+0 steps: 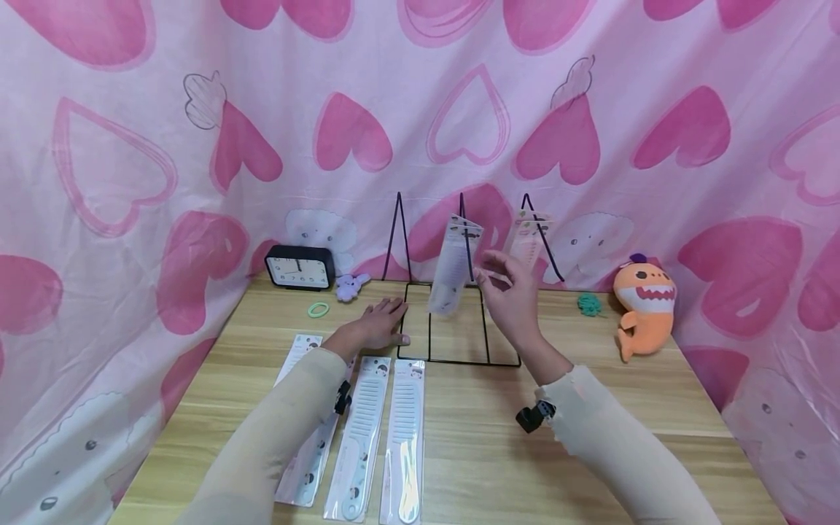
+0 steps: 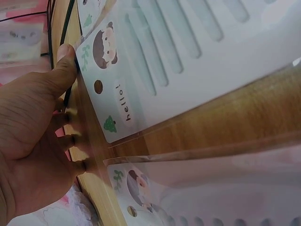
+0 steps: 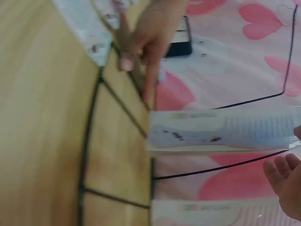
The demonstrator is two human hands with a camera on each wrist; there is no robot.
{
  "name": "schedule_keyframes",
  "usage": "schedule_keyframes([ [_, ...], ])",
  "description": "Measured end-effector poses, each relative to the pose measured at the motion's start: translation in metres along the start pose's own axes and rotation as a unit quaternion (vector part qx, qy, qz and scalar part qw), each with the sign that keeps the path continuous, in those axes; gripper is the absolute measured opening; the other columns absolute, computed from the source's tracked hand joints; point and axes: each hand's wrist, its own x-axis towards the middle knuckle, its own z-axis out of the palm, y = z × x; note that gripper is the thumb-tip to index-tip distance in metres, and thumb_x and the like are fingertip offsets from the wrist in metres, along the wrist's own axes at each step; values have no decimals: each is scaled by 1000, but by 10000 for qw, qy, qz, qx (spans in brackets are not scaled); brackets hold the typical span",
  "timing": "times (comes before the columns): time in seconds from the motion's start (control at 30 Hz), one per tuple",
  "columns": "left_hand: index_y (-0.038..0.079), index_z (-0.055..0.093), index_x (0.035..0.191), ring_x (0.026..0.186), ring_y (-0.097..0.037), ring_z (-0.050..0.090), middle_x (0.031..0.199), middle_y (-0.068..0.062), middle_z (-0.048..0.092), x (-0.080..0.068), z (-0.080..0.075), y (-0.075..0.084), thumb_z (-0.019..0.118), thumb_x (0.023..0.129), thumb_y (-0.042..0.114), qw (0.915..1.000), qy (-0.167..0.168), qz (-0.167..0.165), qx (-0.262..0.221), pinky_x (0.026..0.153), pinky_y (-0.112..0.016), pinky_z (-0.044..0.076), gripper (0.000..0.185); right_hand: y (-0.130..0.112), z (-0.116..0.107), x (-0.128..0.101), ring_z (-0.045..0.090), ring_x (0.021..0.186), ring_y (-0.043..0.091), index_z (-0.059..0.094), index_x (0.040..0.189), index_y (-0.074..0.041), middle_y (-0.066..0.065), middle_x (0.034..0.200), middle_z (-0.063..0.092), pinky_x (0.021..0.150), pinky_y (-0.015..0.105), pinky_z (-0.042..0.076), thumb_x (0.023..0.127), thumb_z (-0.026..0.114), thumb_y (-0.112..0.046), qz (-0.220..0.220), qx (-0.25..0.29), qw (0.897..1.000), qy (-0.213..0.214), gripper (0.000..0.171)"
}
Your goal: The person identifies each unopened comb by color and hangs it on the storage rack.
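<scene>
A black wire rack stands on the table, its hooks rising at the back. From the middle hook hangs a packaged comb, pale blue in the right wrist view; another packaged comb hangs on the right hook. My right hand is just right of the middle package, fingers loosely bent; whether a fingertip touches the wrapper is unclear. My left hand rests at the left side of the rack's base with fingers extended. Below it lie packaged combs, left, middle and right.
A black clock, a purple plush toy and a green ring sit at the back left. At the back right are a green tangled item and an orange shark plush. A heart-patterned curtain hangs behind.
</scene>
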Motion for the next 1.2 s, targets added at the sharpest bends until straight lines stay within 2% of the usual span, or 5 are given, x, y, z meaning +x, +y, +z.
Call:
schedule_keyframes([
  [0.2, 18, 15, 179, 175, -36, -5, 189, -6, 0, 1, 2, -3, 63, 109, 58, 10000, 48, 30, -36, 142, -63, 0, 94, 21, -14, -27, 78, 114, 35, 77, 130, 0, 19, 127, 78, 98, 43, 69, 104, 79, -12, 134, -792, 9928, -894, 28],
  [0.33, 18, 12, 179, 175, -33, -8, 189, -3, -2, 6, 4, -7, 64, 109, 57, 10000, -3, -3, 3, 142, -61, -2, 96, 38, -32, -43, 76, 120, 35, 78, 131, -4, 19, 131, 78, 101, 56, 67, 107, 76, -19, 465, -1257, 9737, -1841, 28],
  [0.47, 13, 14, 179, 175, -37, -4, 189, -8, 2, -11, -8, 10, 62, 111, 52, 9998, 5, -3, 201, 142, -62, 3, 91, 58, -51, -54, 74, 121, 37, 79, 129, -3, 20, 131, 78, 97, 58, 67, 106, 77, -20, 324, -1818, 9515, -2459, 29],
  [0.7, 9, 16, 178, 175, -41, 0, 188, -13, 5, -25, -16, 20, 59, 114, 48, 9992, 34, 34, 385, 142, -63, 6, 86, 99, -80, -69, 73, 114, 36, 80, 123, 1, 17, 124, 75, 98, 58, 63, 102, 81, -17, -637, -3036, 9086, -2798, 27],
  [1.2, 12, 17, 178, 175, -41, -3, 189, -11, 2, -16, -11, 14, 64, 109, 55, 10000, -61, -12, 16, 141, -66, 2, 94, 116, -96, -71, 55, 144, 46, 69, 146, -3, 17, 156, 61, 107, 80, 49, 102, 81, -44, 145, -3940, 8652, -3099, 62],
])
